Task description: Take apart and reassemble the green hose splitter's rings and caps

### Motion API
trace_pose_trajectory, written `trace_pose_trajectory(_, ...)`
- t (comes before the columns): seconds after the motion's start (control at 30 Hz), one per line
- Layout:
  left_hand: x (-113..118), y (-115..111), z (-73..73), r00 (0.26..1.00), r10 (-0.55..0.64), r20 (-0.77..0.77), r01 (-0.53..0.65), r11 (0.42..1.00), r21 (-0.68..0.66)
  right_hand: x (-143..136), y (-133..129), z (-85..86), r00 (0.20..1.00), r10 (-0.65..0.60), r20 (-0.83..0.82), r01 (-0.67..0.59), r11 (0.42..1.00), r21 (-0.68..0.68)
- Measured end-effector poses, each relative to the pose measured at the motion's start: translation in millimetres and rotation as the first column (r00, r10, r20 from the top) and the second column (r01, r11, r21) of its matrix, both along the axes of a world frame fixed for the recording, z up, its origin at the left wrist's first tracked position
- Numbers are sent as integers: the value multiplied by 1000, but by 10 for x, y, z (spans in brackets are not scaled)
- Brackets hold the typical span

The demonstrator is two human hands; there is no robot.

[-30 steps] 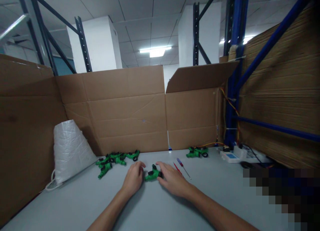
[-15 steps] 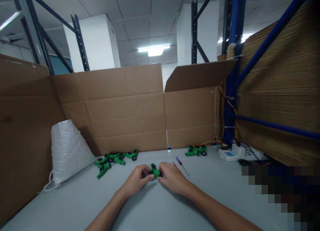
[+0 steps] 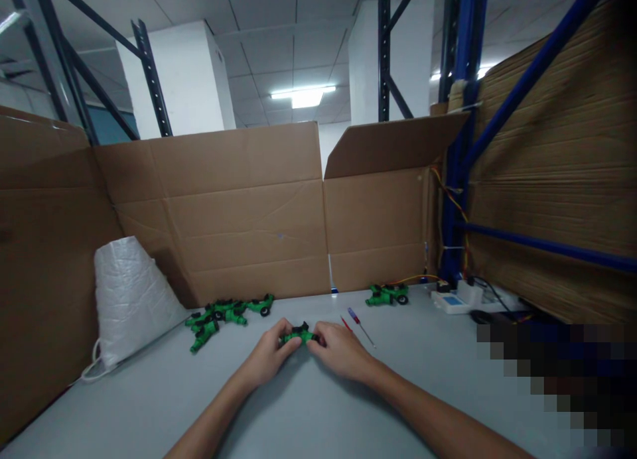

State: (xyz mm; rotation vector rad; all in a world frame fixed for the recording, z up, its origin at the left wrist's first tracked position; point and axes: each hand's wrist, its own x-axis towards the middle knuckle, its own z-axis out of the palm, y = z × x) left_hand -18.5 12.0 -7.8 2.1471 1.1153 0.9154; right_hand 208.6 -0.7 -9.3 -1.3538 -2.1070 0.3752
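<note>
Between both hands is a small green toy vehicle with black parts, held a little above or on the table; I cannot tell which. My left hand pinches its left end between thumb and fingers. Closed around the right end is my right hand, its fingertips partly hiding the toy. Just beyond the right hand lie a screwdriver with a purple-and-red handle and a thin red tool, partly behind the hand.
Several similar green toys are heaped at the back left, and more green toys sit at the back right. A white wrapped bag leans at the left. A power strip lies far right. Cardboard walls enclose the table.
The toy between my hands has turned from pointing toward me to lying sideways, with more of its length showing. Both hands still grip it. The view has shifted slightly.
</note>
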Motion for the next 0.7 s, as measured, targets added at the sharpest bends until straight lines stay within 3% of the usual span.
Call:
trace_pose_trajectory(0.13, 7, 25, -24, 996, -2, 85, 4, 1000, -28, -33, 100, -44, 989, -40, -141, 24, 993, -114)
trace_pose_trajectory(0.23, 31, 30, 1, 993, -7, 119, 6, 1000, 11, -47, 159, -50, 942, -61, -329, -30, 964, -265)
trace_pose_trajectory(0.37, 77, 6, 108, 982, -32, 187, 24, 999, 45, -53, 154, 23, 743, -114, -659, -257, 861, -439)
trace_pose_trajectory(0.5, 117, -27, 206, 975, -26, 221, 14, 998, 56, -50, 117, 122, 579, -180, -795, -453, 740, -497)
trace_pose_trajectory(0.57, 134, -37, 218, 976, -4, 217, -9, 998, 62, -51, 105, 138, 559, -193, -807, -501, 697, -514)
trace_pose_trajectory(0.6, 142, -38, 215, 977, 5, 212, -19, 998, 65, -51, 98, 135, 592, -187, -784, -466, 713, -523)
trace_pose_trajectory(0.63, 148, -36, 207, 978, 14, 208, -29, 997, 67, -52, 87, 127, 648, -168, -743, -385, 769, -510)
trace_pose_trajectory(0.7, 153, -25, 182, 979, 35, 203, -51, 996, 74, -47, 49, 107, 781, -103, -616, -153, 925, -349)
